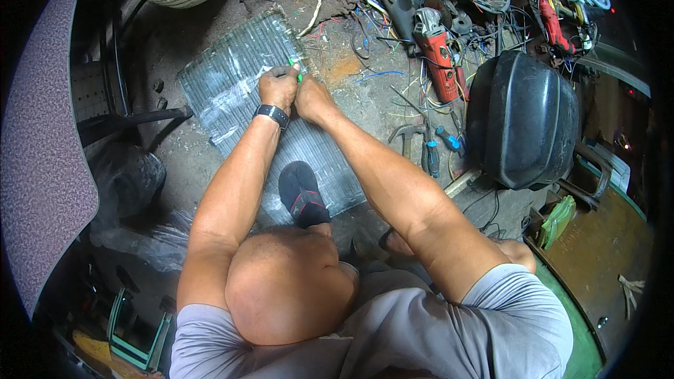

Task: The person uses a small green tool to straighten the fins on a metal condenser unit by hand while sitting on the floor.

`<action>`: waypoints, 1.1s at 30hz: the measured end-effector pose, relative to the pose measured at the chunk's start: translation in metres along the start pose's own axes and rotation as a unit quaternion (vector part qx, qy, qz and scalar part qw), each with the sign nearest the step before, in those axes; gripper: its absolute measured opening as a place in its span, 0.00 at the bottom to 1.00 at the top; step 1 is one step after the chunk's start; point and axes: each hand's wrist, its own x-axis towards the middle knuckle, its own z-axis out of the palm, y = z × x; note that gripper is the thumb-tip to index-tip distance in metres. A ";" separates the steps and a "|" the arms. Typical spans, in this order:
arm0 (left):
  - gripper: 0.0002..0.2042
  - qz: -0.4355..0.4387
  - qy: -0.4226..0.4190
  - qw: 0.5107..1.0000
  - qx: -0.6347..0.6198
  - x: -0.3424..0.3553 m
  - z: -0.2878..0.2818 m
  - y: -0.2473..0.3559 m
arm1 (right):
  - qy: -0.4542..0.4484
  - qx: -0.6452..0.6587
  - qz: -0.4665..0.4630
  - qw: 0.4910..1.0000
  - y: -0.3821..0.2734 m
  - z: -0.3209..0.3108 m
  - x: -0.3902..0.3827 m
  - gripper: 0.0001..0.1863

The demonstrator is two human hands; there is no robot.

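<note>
Under the fingers [286, 71] a ribbed panel [221, 81] is lying; left hand [279, 90] and right hand [314, 100] are curling beside a green piece [300, 78], grip unclear: slipping could be scraping them.

Workshop, small and cluttered, by the look of the ground; repair type not clear. Floor [368, 107] bare, grey, grimy, scattered with scraps. Red angle grinder [440, 63] lying among loose wires [381, 74]; hammer [407, 135] and blue-handled screwdrivers [448, 138] near it, all at floor level. Second red power tool [552, 24] farther right, amid more cables. Black hard-shell case [523, 119] beside the tools. Crumpled clear plastic [151, 242] to the left. Tools and wiring heaped together: working space, not living space.
</note>
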 end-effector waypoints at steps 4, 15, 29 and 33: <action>0.13 0.013 -0.005 1.000 0.009 -0.009 0.001 0.002 | 0.007 0.011 0.004 1.000 0.006 0.002 -0.004 0.22; 0.14 -0.002 -0.020 1.000 -0.011 -0.028 0.005 -0.012 | 0.018 0.019 -0.008 1.000 0.025 0.009 -0.021 0.20; 0.13 -0.015 -0.020 1.000 0.001 -0.044 0.010 -0.035 | 0.029 0.020 -0.019 0.999 0.049 0.021 -0.038 0.19; 0.13 -0.019 -0.013 1.000 0.022 -0.058 0.013 -0.032 | 0.035 0.022 -0.010 0.999 0.057 0.022 -0.045 0.19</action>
